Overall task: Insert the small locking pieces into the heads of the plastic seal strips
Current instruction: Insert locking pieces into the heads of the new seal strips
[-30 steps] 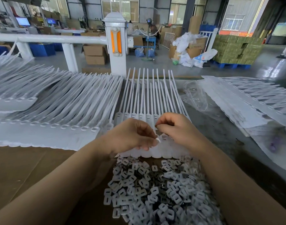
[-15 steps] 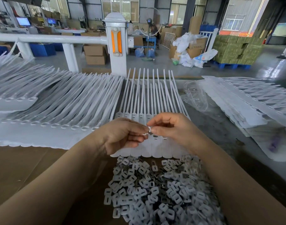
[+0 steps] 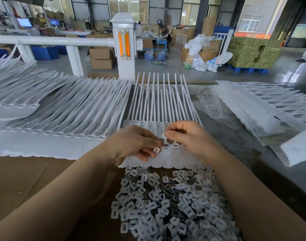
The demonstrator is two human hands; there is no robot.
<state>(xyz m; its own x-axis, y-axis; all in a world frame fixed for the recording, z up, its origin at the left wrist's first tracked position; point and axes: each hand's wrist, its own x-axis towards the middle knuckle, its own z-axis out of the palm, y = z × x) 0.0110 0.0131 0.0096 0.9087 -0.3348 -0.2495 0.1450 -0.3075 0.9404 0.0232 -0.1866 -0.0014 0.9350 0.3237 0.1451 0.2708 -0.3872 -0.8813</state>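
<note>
Nearest me, a heap of small white locking pieces (image 3: 167,206) lies on the brown cardboard sheet (image 3: 27,180), between my two forearms. Just past the heap, a joined row of white plastic seal strips (image 3: 164,122) lies flat, heads toward me, tails fanning away. My left hand (image 3: 134,145) hovers over the heads on the row's left side, fingers curled, pinching one locking piece (image 3: 156,150) at the fingertips; whether more sit in the palm I cannot tell. My right hand (image 3: 188,136) is just beside it, thumb and forefinger pinching another small white locking piece (image 3: 164,136), held right above the open strip heads (image 3: 174,146). The two hands are near each other but not touching. To the left, a big overlapping batch of seal strips (image 3: 62,110) spreads across the cardboard, empty square heads in a line. To the right, another stack of seal strips (image 3: 263,110) lies angled on the grey table (image 3: 235,140), with a crumpled clear plastic bag (image 3: 209,103) beside it. Beyond the strips stands a white post with an orange reflector (image 3: 124,44) and a white rail (image 3: 53,41). Far back: cardboard boxes (image 3: 101,57), a standing fan (image 3: 160,25), and stacked green cartons (image 3: 253,51) on a blue pallet.
</note>
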